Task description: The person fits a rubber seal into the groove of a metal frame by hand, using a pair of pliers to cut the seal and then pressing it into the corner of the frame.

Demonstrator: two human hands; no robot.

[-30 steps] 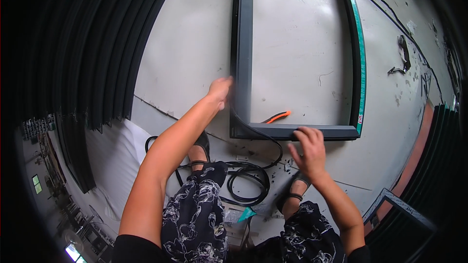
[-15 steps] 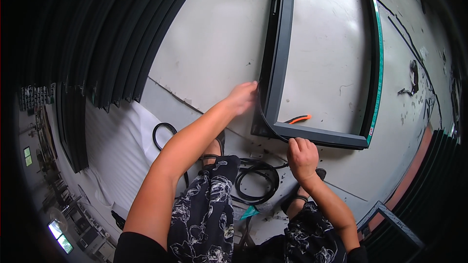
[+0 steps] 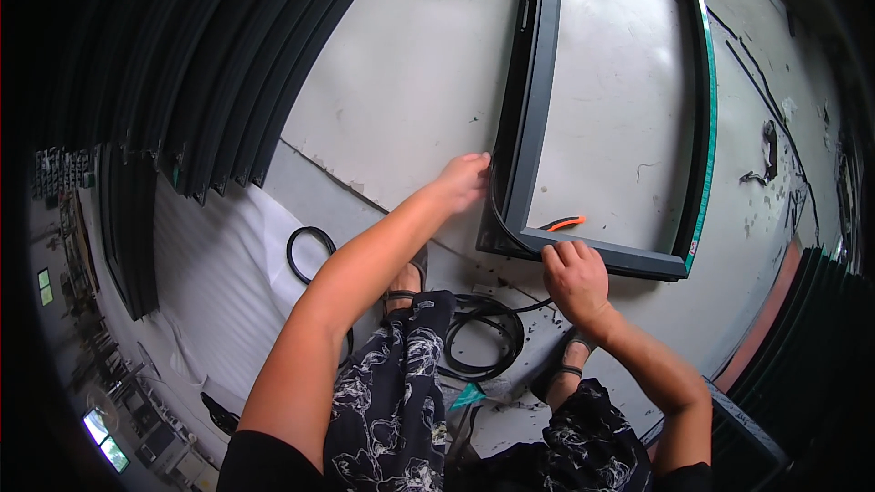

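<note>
A dark grey rectangular frame (image 3: 540,109) lies flat in front of me, with green tape along its right outer side. My left hand (image 3: 467,180) is closed at the frame's lower left side, pinching a thin black rubber strip (image 3: 499,217). From there the strip bends round the near left corner to my right hand (image 3: 576,278). That hand is closed over the near bar, fingers pressing the strip along its edge. An orange-and-black handled tool (image 3: 565,222) rests inside the frame by the near bar; its working end is hidden.
Loops of black strip (image 3: 521,343) lie on the floor between my feet, beside a green scrap (image 3: 468,395). Long dark profiles (image 3: 210,64) are stacked at the left above white foam sheeting (image 3: 214,264). More dark lengths (image 3: 811,337) stand at the right.
My right hand has shifted slightly upward and right, onto the near bar, bringing the strip against the corner. My left hand stays beside the left bar. The view has shifted a little.
</note>
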